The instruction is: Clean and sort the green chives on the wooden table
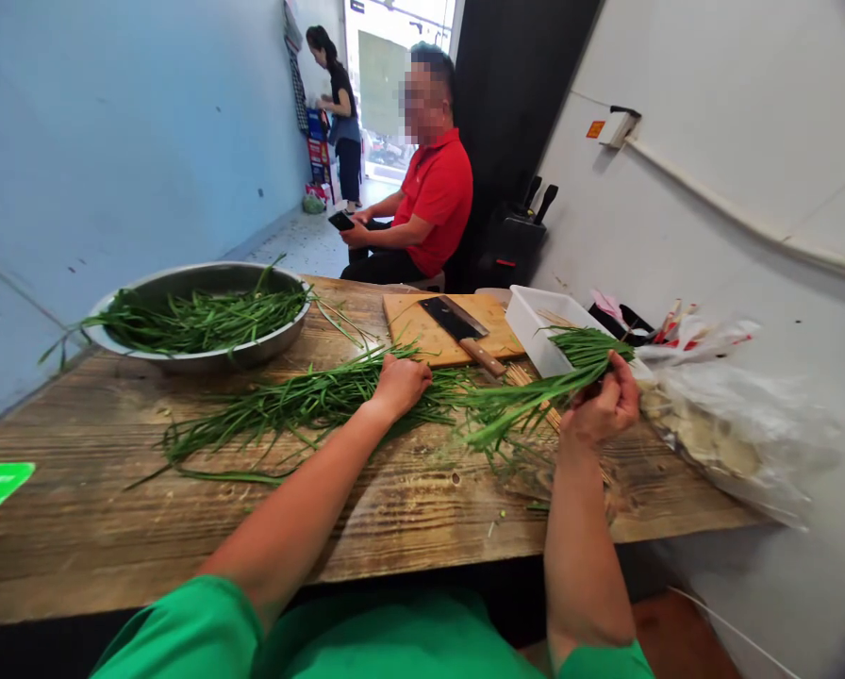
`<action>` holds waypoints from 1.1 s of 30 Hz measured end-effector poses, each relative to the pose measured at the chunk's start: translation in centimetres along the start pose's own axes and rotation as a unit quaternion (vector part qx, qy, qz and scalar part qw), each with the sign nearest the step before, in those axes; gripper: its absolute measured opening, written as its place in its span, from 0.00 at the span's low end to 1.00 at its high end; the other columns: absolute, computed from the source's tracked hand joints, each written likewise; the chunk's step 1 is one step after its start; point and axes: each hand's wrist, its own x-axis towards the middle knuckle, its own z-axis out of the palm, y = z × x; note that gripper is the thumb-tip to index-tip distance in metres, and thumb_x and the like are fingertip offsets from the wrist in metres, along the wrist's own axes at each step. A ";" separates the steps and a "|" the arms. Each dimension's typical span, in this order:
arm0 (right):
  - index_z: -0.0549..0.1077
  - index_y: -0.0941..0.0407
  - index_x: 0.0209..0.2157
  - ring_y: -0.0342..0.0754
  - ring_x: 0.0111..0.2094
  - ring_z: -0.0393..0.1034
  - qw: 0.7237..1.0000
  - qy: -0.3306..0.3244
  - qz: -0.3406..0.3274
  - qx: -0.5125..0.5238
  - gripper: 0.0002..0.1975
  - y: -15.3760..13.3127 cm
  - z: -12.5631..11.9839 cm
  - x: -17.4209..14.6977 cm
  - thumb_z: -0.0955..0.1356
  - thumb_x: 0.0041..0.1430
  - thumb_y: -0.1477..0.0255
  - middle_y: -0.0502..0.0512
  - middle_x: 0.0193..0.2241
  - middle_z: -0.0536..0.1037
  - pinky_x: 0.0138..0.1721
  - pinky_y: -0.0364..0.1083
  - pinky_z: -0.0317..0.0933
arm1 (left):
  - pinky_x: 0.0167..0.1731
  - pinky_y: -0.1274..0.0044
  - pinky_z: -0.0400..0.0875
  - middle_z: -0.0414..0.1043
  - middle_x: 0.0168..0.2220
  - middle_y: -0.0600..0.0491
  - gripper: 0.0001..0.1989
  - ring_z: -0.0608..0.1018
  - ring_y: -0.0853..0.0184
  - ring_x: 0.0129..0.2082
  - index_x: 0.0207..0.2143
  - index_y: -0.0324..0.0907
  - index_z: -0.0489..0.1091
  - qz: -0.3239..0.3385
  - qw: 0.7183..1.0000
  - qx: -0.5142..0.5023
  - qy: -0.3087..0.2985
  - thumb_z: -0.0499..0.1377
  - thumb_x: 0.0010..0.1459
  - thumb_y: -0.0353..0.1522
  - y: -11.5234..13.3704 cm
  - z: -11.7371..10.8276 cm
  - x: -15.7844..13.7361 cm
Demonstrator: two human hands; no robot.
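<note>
A loose pile of garlic chives [309,396] lies across the wooden table in front of me. My left hand [398,387] is at the right part of this pile, its fingers curled closed on some stalks; the fingertips are partly hidden. Farther right, my right hand [606,405] grips a gathered bunch of garlic chives [564,377] just above the table. The even stalk ends fan out past my fingers at the upper right, and the leaves trail left toward the pile.
A metal basin [273,344] of chives stands at the left. Behind the pile, a cleaver [457,325] rests on a cutting board [412,316]. Right are a white plastic bin [536,325], thin sticks [536,387] and a clear plastic bag [740,443]. Two people are beyond the table.
</note>
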 end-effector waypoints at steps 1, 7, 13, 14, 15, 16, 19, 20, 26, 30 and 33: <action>0.69 0.60 0.45 0.39 0.16 0.60 1.000 -0.015 -0.004 0.002 0.20 0.0 0.0 0.0 0.56 0.55 0.67 0.57 0.29 0.72 0.13 0.39 0.51 | 0.38 0.69 0.52 0.74 0.27 0.47 0.11 0.72 0.59 0.34 0.29 0.42 0.74 -0.004 1.000 0.007 -0.003 0.52 0.53 0.34 0.1 0.2 0.1; 0.72 0.58 0.43 0.39 0.14 0.59 0.968 -0.248 0.004 -0.019 0.18 0.5 0.5 -1.3 0.59 0.55 0.68 0.50 0.20 0.70 0.15 0.39 0.55 | 0.39 0.68 0.52 0.72 0.28 0.46 0.11 0.69 0.59 0.38 0.26 0.42 0.73 0.014 0.999 0.039 0.017 0.51 0.53 0.31 0.9 1.1 0.1; 0.75 0.54 0.39 0.46 0.37 0.71 0.869 -0.464 -0.122 -0.120 0.16 1.1 1.6 -3.0 0.59 0.53 0.75 0.53 0.35 0.78 0.41 0.45 0.63 | 0.40 0.68 0.52 0.68 0.32 0.47 0.10 0.65 0.59 0.41 0.28 0.45 0.74 0.010 0.999 0.039 0.019 0.53 0.53 0.33 1.0 0.9 0.0; 0.75 0.54 0.39 0.46 0.37 0.71 0.856 -0.481 -0.133 -0.135 0.17 1.3 1.7 -3.2 0.59 0.52 0.76 0.52 0.35 0.78 0.41 0.44 0.63 | 0.40 0.67 0.52 0.68 0.33 0.47 0.09 0.64 0.59 0.41 0.29 0.45 0.74 0.008 0.999 0.034 0.019 0.53 0.53 0.33 1.0 1.0 0.1; 0.75 0.54 0.39 0.45 0.36 0.72 0.845 -0.493 -0.139 -0.152 0.18 1.6 1.8 -3.4 0.59 0.52 0.77 0.52 0.35 0.78 0.40 0.44 0.64 | 0.40 0.68 0.52 0.68 0.34 0.47 0.09 0.64 0.58 0.42 0.30 0.46 0.74 0.006 1.000 0.026 0.017 0.54 0.52 0.33 0.9 1.0 0.1; 0.75 0.55 0.39 0.45 0.34 0.72 0.836 -0.502 -0.144 -0.169 0.18 1.9 1.8 -3.6 0.58 0.52 0.78 0.52 0.34 0.78 0.39 0.44 0.64 | 0.40 0.68 0.52 0.68 0.35 0.47 0.08 0.64 0.58 0.42 0.30 0.46 0.74 0.003 1.000 0.014 0.012 0.54 0.52 0.33 0.9 1.0 0.1; 0.75 0.55 0.39 0.46 0.33 0.72 0.817 -0.512 -0.156 -0.212 0.18 2.5 1.9 -3.9 0.59 0.51 0.79 0.53 0.34 0.79 0.38 0.44 0.64 | 0.38 0.68 0.53 0.68 0.35 0.47 0.09 0.65 0.58 0.41 0.31 0.46 0.74 -0.016 1.000 -0.026 -0.004 0.54 0.51 0.32 0.8 1.2 0.3; 0.75 0.55 0.39 0.46 0.33 0.72 0.814 -0.513 -0.159 -0.222 0.18 2.7 1.9 -4.0 0.59 0.51 0.79 0.53 0.34 0.79 0.38 0.44 0.64 | 0.38 0.68 0.53 0.69 0.34 0.47 0.09 0.66 0.58 0.41 0.31 0.46 0.74 -0.020 0.999 -0.033 -0.006 0.54 0.51 0.32 0.8 1.2 0.4; 0.75 0.55 0.40 0.46 0.31 0.73 0.800 -0.523 -0.159 -0.247 0.19 2.8 2.0 -4.4 0.59 0.51 0.80 0.53 0.33 0.79 0.37 0.43 0.65 | 0.38 0.68 0.54 0.70 0.33 0.46 0.08 0.67 0.57 0.40 0.27 0.42 0.74 -0.034 0.999 -0.026 -0.019 0.55 0.50 0.32 0.8 1.0 0.4; 0.75 0.54 0.40 0.46 0.34 0.73 0.795 -0.535 -0.158 -0.239 0.18 2.7 2.1 -4.6 0.59 0.51 0.80 0.52 0.35 0.78 0.40 0.44 0.65 | 0.37 0.69 0.55 0.72 0.34 0.47 0.09 0.69 0.59 0.39 0.27 0.41 0.72 -0.075 0.994 -0.073 0.028 0.53 0.50 0.33 0.8 0.8 0.5; 0.75 0.54 0.40 0.46 0.37 0.73 0.796 -0.537 -0.159 -0.230 0.18 2.7 2.2 -4.8 0.60 0.51 0.80 0.52 0.37 0.78 0.42 0.44 0.64 | 0.36 0.70 0.56 0.73 0.31 0.49 0.10 0.71 0.62 0.35 0.28 0.40 0.72 -0.113 0.983 -0.128 0.071 0.52 0.50 0.33 0.9 0.8 0.7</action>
